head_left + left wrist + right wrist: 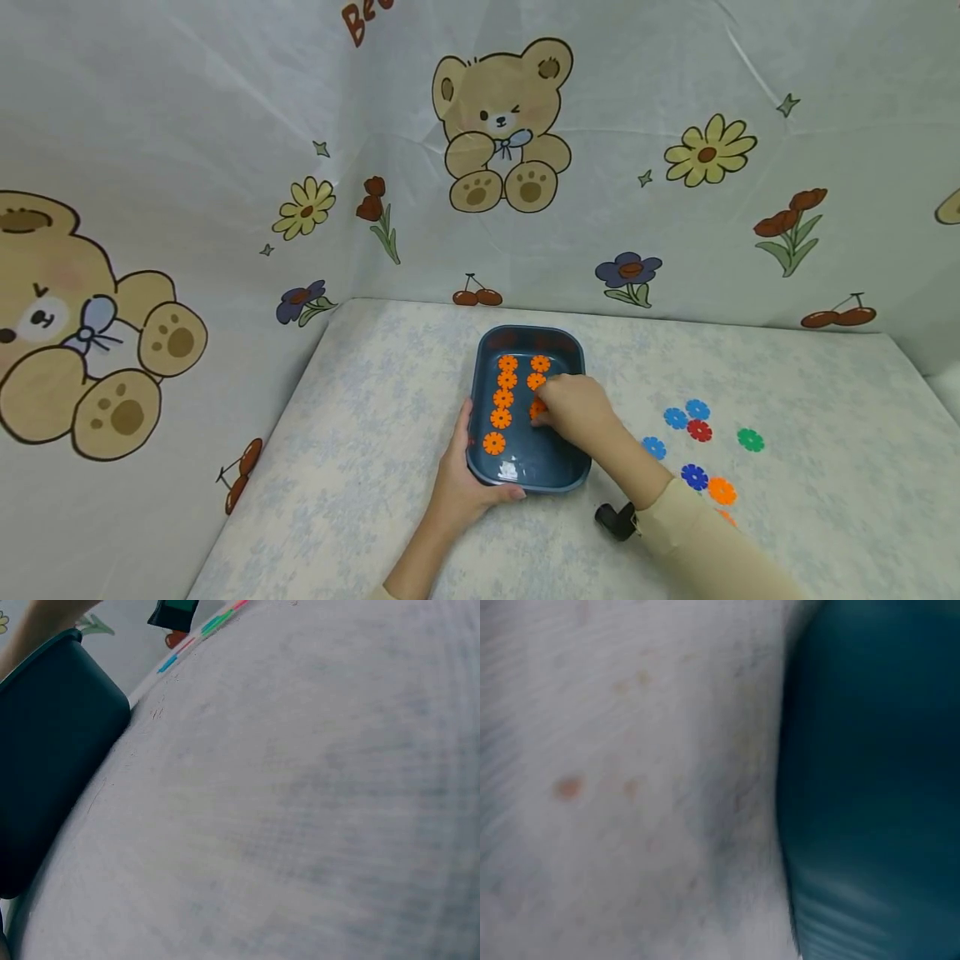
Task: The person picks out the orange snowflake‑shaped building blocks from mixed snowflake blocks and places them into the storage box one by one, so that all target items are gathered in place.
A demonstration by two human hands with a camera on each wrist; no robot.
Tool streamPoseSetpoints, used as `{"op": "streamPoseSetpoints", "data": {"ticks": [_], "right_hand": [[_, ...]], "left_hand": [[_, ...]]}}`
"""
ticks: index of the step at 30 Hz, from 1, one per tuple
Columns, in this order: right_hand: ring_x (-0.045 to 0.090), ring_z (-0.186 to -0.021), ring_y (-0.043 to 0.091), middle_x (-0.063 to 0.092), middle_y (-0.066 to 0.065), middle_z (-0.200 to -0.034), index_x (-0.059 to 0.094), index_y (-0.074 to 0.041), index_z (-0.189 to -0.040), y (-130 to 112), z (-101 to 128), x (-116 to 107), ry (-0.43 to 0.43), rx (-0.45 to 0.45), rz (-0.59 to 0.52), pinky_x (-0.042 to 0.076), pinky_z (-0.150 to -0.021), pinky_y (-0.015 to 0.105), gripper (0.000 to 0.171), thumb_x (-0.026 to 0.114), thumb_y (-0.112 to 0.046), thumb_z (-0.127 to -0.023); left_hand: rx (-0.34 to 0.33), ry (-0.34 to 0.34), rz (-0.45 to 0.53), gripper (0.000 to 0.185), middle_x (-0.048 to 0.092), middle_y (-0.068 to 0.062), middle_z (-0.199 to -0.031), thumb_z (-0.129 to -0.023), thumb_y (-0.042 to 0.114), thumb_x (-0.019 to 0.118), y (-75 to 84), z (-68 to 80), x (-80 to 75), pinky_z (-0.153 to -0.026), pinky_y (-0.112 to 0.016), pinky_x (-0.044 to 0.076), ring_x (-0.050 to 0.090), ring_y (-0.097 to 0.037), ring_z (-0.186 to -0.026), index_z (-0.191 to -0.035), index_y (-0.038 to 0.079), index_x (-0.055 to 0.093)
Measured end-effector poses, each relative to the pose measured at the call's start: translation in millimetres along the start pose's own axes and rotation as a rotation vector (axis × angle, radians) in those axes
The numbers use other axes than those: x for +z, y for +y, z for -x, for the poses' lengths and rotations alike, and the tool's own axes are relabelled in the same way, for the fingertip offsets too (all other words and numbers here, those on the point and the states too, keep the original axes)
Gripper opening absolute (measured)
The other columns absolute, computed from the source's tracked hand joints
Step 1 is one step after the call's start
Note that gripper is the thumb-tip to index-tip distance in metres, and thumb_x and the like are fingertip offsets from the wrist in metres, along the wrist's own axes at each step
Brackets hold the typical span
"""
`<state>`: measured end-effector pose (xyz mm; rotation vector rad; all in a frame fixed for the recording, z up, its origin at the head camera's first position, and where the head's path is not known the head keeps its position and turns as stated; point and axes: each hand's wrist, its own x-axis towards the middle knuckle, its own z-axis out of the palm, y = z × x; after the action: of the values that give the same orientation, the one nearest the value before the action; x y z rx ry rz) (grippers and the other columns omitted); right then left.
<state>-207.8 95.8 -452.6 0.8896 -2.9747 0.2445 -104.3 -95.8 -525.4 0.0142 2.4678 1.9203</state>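
Note:
A dark blue rectangular tray (542,460) sits on the table. My left hand (459,483) holds its near left corner, thumb along the near rim and fingers up the left side. Inside, several orange snowflake discs (503,398) form a column on the left, with two more orange discs (540,363) at the top of a second column. Below those, my right hand (576,410) reaches over the right rim and pinches an orange disc (537,407), partly hidden by the fingers. Both wrist views show only the tray's outer wall (56,750) beside tablecloth, with no fingertips clearly visible.
Right of the tray lie loose snowflake discs: several light blue (697,409), a red one (700,430), a green one (751,440), a dark blue one (694,477) and orange ones (722,491). A black wrist-camera piece (617,522) hangs by the right sleeve. Bear-printed cloth (600,225) walls the back and left.

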Motion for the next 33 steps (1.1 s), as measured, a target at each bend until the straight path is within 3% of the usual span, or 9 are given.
{"op": "streamPoseSetpoints", "data": {"ticks": [14,22,33], "right_hand": [[0.049,-0.051,0.013,0.053,-0.004,-0.057,0.063,-0.016,-0.063,-3,-17,6,-0.044,0.063,0.023,0.045,-0.049,0.031,0.035,0.087,-0.04,-0.073],[0.045,-0.053,0.016,0.046,-0.002,-0.057,0.055,-0.017,-0.06,-1,-24,9,-0.073,0.09,0.032,0.035,-0.049,0.029,0.042,0.088,-0.041,-0.071],[0.048,-0.052,0.014,0.051,-0.003,-0.057,0.062,-0.015,-0.062,-1,-22,9,-0.071,0.076,0.054,0.044,-0.049,0.031,0.036,0.084,-0.041,-0.077]], "left_hand": [[-0.004,0.001,0.002,0.128,0.022,0.008,-0.165,-0.062,0.038,0.095,-0.9,-0.2,-0.3,-0.116,-0.052,0.032,0.032,-0.021,-0.147,-0.158,0.041,0.01],[-0.002,0.004,0.007,0.13,0.023,0.008,-0.164,-0.06,0.036,0.096,-0.7,-0.2,0.3,-0.115,-0.053,0.032,0.034,-0.02,-0.146,-0.158,0.039,0.011],[-0.019,0.003,-0.003,0.127,0.022,0.008,-0.164,-0.061,0.04,0.095,-0.7,0.4,0.2,-0.116,-0.053,0.033,0.033,-0.022,-0.146,-0.155,0.047,0.01]]}}
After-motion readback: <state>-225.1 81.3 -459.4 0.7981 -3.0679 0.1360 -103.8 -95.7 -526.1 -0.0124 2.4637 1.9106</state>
